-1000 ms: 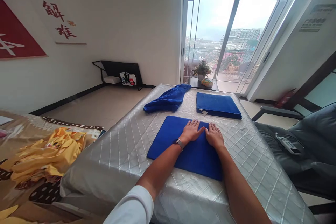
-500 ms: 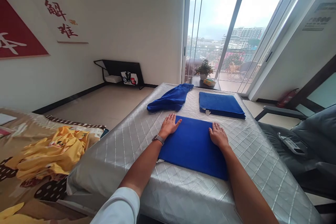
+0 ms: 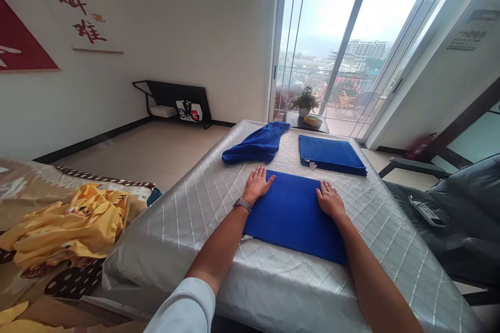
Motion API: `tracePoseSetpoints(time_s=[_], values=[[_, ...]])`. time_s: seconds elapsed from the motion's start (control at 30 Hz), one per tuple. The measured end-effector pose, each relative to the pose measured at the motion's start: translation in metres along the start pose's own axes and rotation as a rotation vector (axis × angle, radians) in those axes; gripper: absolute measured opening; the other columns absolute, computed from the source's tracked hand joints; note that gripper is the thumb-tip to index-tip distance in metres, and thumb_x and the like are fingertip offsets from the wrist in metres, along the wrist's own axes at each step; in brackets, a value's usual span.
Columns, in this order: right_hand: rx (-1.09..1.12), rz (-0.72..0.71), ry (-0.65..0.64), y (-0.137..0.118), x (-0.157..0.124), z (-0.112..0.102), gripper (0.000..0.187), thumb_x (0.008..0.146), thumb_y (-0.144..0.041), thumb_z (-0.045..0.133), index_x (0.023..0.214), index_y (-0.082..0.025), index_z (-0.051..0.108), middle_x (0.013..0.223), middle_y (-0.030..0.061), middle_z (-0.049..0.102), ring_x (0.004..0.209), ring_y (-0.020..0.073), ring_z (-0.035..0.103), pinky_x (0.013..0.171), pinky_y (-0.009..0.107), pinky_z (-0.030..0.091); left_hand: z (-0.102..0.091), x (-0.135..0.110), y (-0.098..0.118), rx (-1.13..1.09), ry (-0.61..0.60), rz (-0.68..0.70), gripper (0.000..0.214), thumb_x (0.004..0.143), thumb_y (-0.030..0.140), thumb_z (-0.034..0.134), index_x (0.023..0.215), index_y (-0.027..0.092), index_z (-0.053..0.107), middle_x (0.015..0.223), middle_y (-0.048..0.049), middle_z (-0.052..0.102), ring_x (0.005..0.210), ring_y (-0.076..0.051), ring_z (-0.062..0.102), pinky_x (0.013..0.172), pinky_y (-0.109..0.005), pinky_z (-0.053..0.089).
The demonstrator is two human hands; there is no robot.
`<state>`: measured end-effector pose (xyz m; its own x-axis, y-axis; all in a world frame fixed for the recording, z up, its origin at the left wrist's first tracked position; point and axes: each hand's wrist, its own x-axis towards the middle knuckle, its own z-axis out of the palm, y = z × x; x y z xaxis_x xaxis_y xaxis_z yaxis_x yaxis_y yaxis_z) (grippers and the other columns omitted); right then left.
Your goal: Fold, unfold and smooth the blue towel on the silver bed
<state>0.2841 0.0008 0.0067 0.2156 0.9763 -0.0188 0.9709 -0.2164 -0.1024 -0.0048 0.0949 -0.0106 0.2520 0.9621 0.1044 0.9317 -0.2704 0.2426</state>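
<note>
A blue cloth (image 3: 292,216), folded into a flat rectangle, lies on the silver quilted mattress (image 3: 187,218) in front of me. My left hand (image 3: 258,186) rests flat on its far left corner, fingers stretched out, a watch on the wrist. On the far right corner lies my right hand (image 3: 330,199), also flat with fingers extended. A small white tag shows at the cloth's near left edge. Beyond it, a second folded blue cloth (image 3: 332,153) sits at the right, its layers stacked. A crumpled blue cloth (image 3: 255,144) lies at the far left of the mattress.
Yellow clothing (image 3: 86,223) is heaped on a patterned bedspread at left. A dark armchair (image 3: 464,213) with a white power strip (image 3: 427,212) stands at right. Past the mattress, a small table holds a potted plant (image 3: 305,101) before sliding glass doors.
The view has shifted slightly, so the mattress and cloths appear a little further right. Both hands stay flat on the folded cloth, with hardly any movement against it.
</note>
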Motion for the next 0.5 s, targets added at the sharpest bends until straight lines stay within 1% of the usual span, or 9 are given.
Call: tracePoseSetpoints(time_s=[0.13, 0.3, 0.4, 0.5], values=[[-0.029, 0.001, -0.016, -0.001, 0.001, -0.001, 0.066, 0.104, -0.04, 0.016, 0.161, -0.007, 0.024, 0.169, 0.0096, 0.019, 0.156, 0.0202, 0.014, 0.125, 0.036, 0.012, 0.0, 0.0, 0.001, -0.01, 0.002, 0.0, 0.082, 0.102, 0.065, 0.011, 0.159, 0.009, 0.029, 0.166, -0.0131, 0.026, 0.155, -0.026, 0.021, 0.127, -0.041, 0.015], [-0.069, 0.011, -0.038, -0.005, 0.0, -0.008, 0.067, 0.104, -0.04, 0.015, 0.161, -0.007, 0.022, 0.169, 0.0105, 0.019, 0.156, 0.0209, 0.014, 0.125, 0.039, 0.012, 0.002, 0.0, 0.0, -0.007, 0.021, 0.005, 0.08, 0.102, 0.064, 0.009, 0.16, 0.013, 0.029, 0.166, -0.0109, 0.028, 0.155, -0.025, 0.021, 0.126, -0.042, 0.015], [-0.084, 0.01, -0.023, -0.007, -0.007, -0.011, 0.066, 0.104, -0.039, 0.015, 0.161, -0.007, 0.021, 0.169, 0.0099, 0.019, 0.156, 0.0212, 0.014, 0.125, 0.04, 0.011, 0.002, 0.001, 0.0, 0.001, 0.013, 0.007, 0.081, 0.102, 0.063, 0.009, 0.159, 0.01, 0.03, 0.166, -0.0127, 0.027, 0.155, -0.025, 0.021, 0.126, -0.041, 0.015], [-0.065, 0.008, 0.002, -0.009, -0.019, -0.01, 0.066, 0.104, -0.039, 0.014, 0.161, -0.007, 0.021, 0.169, 0.009, 0.019, 0.156, 0.0215, 0.014, 0.125, 0.04, 0.011, 0.002, 0.001, 0.001, -0.003, 0.013, 0.007, 0.082, 0.102, 0.063, 0.009, 0.159, 0.008, 0.029, 0.166, -0.0144, 0.026, 0.155, -0.026, 0.021, 0.126, -0.042, 0.015]])
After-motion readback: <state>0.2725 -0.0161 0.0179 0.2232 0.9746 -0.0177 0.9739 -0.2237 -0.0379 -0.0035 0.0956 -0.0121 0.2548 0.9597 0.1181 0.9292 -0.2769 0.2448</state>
